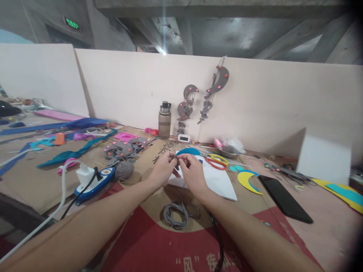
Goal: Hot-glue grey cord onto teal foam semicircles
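My left hand (163,166) and my right hand (194,174) meet over a white sheet (218,180), fingertips pinched together. Between them is a small dark piece (176,173), mostly covered by the fingers, so its kind is unclear. Just behind the hands lies a blue rounded shape (188,151). Scissors with red and yellow handles (217,162) rest to the right of my right hand. A coil of grey cord (175,216) lies on the cardboard in front of my wrists.
A power strip (93,189) and a ball of grey yarn (124,170) sit at left. Rightward are a yellow crescent (247,181) and a black phone (285,198). A bottle (164,122) stands by the white board, where grey crescent hangings (221,79) are fixed.
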### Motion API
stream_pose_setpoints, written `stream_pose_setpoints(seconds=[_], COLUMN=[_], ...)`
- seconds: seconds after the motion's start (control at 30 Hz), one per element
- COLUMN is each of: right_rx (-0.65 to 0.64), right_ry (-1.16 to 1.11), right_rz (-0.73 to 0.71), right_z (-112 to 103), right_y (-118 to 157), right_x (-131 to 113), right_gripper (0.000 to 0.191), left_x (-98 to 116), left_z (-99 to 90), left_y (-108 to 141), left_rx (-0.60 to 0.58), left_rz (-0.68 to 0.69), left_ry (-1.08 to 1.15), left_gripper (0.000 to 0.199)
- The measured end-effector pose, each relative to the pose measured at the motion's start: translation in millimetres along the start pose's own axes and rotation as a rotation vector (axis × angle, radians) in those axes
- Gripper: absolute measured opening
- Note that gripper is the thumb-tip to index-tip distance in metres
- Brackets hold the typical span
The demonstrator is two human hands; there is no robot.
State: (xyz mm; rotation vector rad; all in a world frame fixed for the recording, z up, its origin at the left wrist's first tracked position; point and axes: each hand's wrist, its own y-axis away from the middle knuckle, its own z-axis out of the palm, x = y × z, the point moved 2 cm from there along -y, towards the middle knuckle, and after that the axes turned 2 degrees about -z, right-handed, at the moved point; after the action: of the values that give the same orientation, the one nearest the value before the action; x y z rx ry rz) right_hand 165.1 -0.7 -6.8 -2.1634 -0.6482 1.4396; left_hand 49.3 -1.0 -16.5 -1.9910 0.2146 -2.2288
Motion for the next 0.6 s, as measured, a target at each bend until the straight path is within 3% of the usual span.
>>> stream_pose_setpoints(seconds=[0.27, 0.47, 0.6], right_rx=[-0.008, -0.009, -0.014], right_ry=[0.108, 0.07, 0.057], right_rz=[-0.034, -0.028, -0.022], right_z=[1.1, 0.0, 1.3], right_y=[1.9, 0.1, 1.6], right_x=[2.9, 6.0, 4.4], right_gripper=[0.01, 0.008, 0.007], left_x=[3.8, 4.6, 1.9], left_z=[-1.8, -4.5, -6.2], left_y=[-2.0, -3.1, -5.5], left_rx=[0.069, -0.048, -0.044], left_rz=[-0.034, -0.037, -0.057], left_ry=[0.198, 0.257, 0.228], left_gripper=[0.007, 0.018, 0.019])
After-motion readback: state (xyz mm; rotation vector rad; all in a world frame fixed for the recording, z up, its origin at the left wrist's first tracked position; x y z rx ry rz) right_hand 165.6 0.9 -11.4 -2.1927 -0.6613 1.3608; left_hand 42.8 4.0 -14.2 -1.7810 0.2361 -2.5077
